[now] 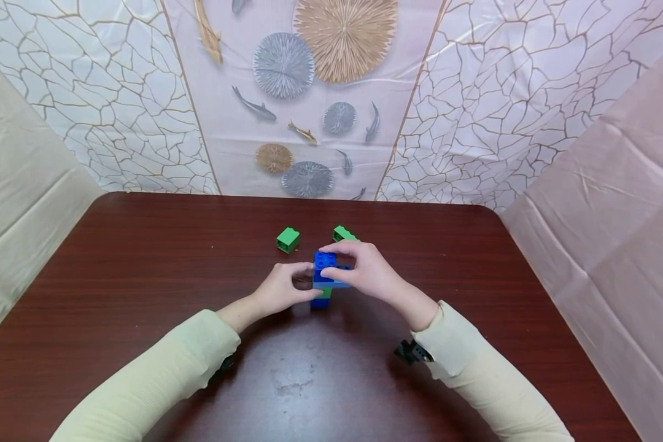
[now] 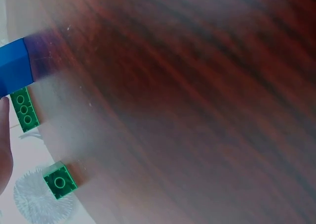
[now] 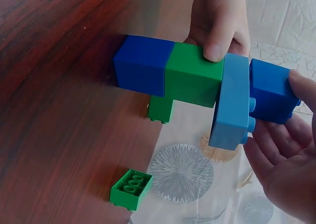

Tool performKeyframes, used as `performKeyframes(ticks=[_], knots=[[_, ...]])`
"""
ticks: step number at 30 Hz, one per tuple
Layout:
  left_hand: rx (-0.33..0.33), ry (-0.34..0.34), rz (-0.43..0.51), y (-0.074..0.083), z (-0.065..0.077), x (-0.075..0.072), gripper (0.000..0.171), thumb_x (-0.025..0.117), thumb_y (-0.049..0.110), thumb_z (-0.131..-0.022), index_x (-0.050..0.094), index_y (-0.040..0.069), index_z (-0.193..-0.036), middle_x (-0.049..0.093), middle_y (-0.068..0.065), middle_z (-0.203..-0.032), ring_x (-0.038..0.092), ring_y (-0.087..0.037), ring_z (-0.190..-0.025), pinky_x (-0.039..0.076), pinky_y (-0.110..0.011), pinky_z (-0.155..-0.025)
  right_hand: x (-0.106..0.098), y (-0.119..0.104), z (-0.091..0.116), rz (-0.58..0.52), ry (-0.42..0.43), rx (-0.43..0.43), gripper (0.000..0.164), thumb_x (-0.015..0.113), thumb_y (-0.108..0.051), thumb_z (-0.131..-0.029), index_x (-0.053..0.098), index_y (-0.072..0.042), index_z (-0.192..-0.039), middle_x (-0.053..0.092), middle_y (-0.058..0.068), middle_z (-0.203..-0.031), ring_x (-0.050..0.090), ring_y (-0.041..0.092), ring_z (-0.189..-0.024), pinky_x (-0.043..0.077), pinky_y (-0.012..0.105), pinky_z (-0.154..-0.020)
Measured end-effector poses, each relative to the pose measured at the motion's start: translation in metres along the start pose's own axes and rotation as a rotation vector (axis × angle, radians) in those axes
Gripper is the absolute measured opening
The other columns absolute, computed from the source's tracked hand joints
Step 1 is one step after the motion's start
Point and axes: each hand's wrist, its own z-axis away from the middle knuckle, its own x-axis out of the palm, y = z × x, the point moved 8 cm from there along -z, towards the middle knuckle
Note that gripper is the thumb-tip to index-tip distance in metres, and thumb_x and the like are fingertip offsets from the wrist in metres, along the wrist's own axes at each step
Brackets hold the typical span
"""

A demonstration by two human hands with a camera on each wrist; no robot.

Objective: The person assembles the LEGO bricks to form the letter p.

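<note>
A tower of toy building bricks stands upright on the table in front of me. Its base is a dark blue brick (image 3: 142, 63), with a green brick (image 3: 194, 74) above it and a longer light blue brick (image 3: 231, 103) jutting out to the right. My left hand (image 1: 282, 288) grips the tower at the green brick, thumb against the near side. Between thumb and fingers, my right hand (image 1: 367, 270) pinches a second dark blue brick (image 3: 272, 89) at the top. This brick sits slightly tilted at the light blue brick's studs, several of which show beside it.
Beyond the tower lie two loose green bricks: a short one (image 1: 288, 239) to the left and a longer one (image 1: 344, 233) partly behind my right hand. The dark wooden table (image 1: 143, 264) ends at a patterned cloth backdrop (image 1: 309, 141). Pale cloth walls flank both sides.
</note>
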Motion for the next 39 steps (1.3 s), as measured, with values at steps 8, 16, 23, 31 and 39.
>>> performKeyframes(ticks=[8,16,23,31,39], knots=[[0.005,-0.008,-0.046,-0.003,-0.001,0.000,0.040,0.073,0.017,-0.081,0.063,0.006,-0.118,0.069,-0.008,-0.109,0.067,-0.017,-0.100,0.054,-0.031,-0.086,0.002,-0.003,0.000,0.049,-0.012,-0.032,0.039,0.070,-0.019,-0.084,0.062,-0.005,-0.119,0.066,0.012,-0.113,0.063,0.024,-0.099,0.054,0.038,-0.086],[0.017,-0.004,-0.049,-0.003,-0.002,0.000,0.040,0.074,0.018,-0.081,0.064,0.005,-0.117,0.069,-0.008,-0.109,0.067,-0.016,-0.100,0.054,-0.029,-0.086,0.003,-0.007,-0.001,0.155,-0.039,-0.063,0.038,0.069,-0.022,-0.085,0.061,-0.007,-0.119,0.066,0.008,-0.112,0.061,0.020,-0.097,0.054,0.038,-0.085],[0.006,-0.002,-0.028,-0.003,-0.001,-0.001,0.039,0.074,0.017,-0.080,0.064,0.004,-0.116,0.069,-0.009,-0.109,0.067,-0.017,-0.099,0.054,-0.028,-0.085,0.003,-0.009,-0.002,0.189,-0.054,-0.071,0.040,0.069,-0.023,-0.085,0.061,-0.007,-0.120,0.066,0.008,-0.112,0.061,0.019,-0.096,0.054,0.034,-0.083],[0.015,-0.004,0.003,-0.002,-0.001,-0.001,0.039,0.073,0.016,-0.081,0.063,0.004,-0.116,0.069,-0.010,-0.110,0.067,-0.018,-0.098,0.054,-0.029,-0.085,0.001,-0.004,-0.003,0.130,-0.049,-0.045,0.040,0.070,-0.021,-0.084,0.062,-0.007,-0.120,0.067,0.009,-0.110,0.062,0.020,-0.098,0.053,0.038,-0.086],[0.001,0.002,-0.037,-0.003,0.000,-0.001,0.040,0.074,0.020,-0.081,0.063,0.005,-0.117,0.070,-0.008,-0.107,0.067,-0.017,-0.097,0.054,-0.031,-0.085,-0.006,0.005,-0.009,0.013,-0.090,0.010,0.039,0.065,-0.022,-0.088,0.059,-0.007,-0.124,0.066,0.010,-0.111,0.061,0.021,-0.099,0.052,0.036,-0.086]])
